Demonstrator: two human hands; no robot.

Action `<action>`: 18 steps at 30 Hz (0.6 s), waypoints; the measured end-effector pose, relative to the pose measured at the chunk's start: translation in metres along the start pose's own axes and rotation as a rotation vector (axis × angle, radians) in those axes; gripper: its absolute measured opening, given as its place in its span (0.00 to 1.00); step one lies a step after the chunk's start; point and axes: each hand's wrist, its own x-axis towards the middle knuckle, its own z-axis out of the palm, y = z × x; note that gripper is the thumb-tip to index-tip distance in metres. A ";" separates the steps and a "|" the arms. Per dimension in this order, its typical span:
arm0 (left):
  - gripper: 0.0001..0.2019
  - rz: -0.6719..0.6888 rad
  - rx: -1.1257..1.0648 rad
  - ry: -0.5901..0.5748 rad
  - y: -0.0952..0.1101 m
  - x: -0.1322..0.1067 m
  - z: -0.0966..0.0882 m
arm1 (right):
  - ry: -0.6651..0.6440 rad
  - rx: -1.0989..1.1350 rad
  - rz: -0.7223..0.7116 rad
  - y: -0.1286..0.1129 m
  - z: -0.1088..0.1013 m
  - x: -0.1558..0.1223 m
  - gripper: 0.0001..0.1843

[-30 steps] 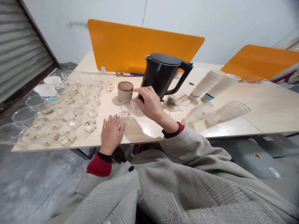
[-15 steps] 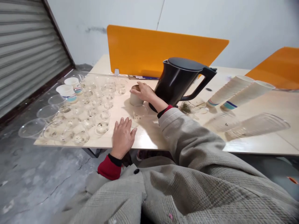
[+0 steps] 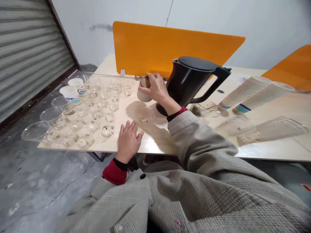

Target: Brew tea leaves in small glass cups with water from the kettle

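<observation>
Left of the black kettle, the right hand grips the grey canister above the surface between thumb and fingers; front-left of the kettle, the left hand lies with fingers loosely spread.

The canister — standing on the table before — is now raised in the right hand.

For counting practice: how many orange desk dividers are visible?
2: one divider behind the black electric kettle, another divider cut off at the right edge; more may be hidden.
</observation>
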 end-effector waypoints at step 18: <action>0.21 -0.053 -0.755 0.341 -0.013 -0.013 -0.010 | -0.060 0.072 -0.117 -0.058 -0.107 -0.180 0.38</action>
